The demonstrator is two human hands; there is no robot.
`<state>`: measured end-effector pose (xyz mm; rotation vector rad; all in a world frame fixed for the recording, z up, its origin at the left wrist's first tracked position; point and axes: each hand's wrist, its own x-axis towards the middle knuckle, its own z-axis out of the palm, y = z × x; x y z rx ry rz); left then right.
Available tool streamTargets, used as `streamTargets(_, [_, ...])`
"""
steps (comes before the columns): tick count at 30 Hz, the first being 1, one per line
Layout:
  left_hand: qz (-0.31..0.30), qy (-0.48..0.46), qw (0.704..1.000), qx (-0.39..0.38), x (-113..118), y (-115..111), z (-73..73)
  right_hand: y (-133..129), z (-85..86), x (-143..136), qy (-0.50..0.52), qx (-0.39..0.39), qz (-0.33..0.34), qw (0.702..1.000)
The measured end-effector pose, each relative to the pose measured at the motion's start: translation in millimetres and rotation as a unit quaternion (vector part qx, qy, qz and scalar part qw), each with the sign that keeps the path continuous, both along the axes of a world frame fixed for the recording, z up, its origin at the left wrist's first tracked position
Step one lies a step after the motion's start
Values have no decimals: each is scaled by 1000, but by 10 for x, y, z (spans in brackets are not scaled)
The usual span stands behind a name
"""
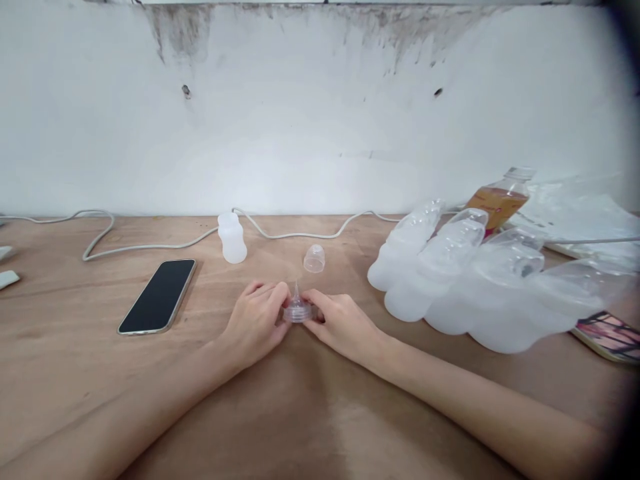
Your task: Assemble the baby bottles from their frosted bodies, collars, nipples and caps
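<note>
Between my two hands is a clear bottle teat in a ring-shaped collar (299, 312), its thin pointed tip facing up. My left hand (260, 313) pinches the collar from the left. From the other side, the thumb and fingers of my right hand (343, 323) grip it too. Just beyond them stands a clear domed cap (315, 259) on the table. A white, waisted bottle body (231, 238) without a top stands farther back to the left.
Several frosted bottles with clear caps (455, 280) form a group at right. Behind them leans a drink bottle (500, 197) beside plastic bags (585, 207). A phone (159, 297) lies left, another device (610, 335) far right. A pale cable (300, 235) runs along the wall.
</note>
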<state>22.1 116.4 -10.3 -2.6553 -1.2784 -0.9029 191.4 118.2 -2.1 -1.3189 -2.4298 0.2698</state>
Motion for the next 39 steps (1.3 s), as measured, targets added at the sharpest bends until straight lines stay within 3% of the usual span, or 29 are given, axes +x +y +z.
streamTargets(7, [-17,-7,1000,-11,34,-22,8,-9,24,-30,-29,16,25,999])
streamTargets(10, [12,-32,999,-27,40,-23,17,-1,57,-32,17,-13,9,1000])
streamTargets(12, [38,-93,992,-78,44,-12,30,7,56,-25,72,-31,13,997])
streamTargets(14, [42,-195,964,-178,52,3,44,15,38,-21,121,-24,26,992])
streamTargets(16, [17,-290,915,-279,64,13,52,22,13,-26,155,8,38,987])
streamTargets(19, [-28,-337,883,-326,88,-1,57,24,-2,-44,188,23,37,981])
streamTargets(29, [13,-281,925,-256,135,-74,71,-6,57,-86,206,-19,22,978])
streamTargets(39, [6,-251,932,-262,122,-73,44,-33,72,-70,190,-20,38,981])
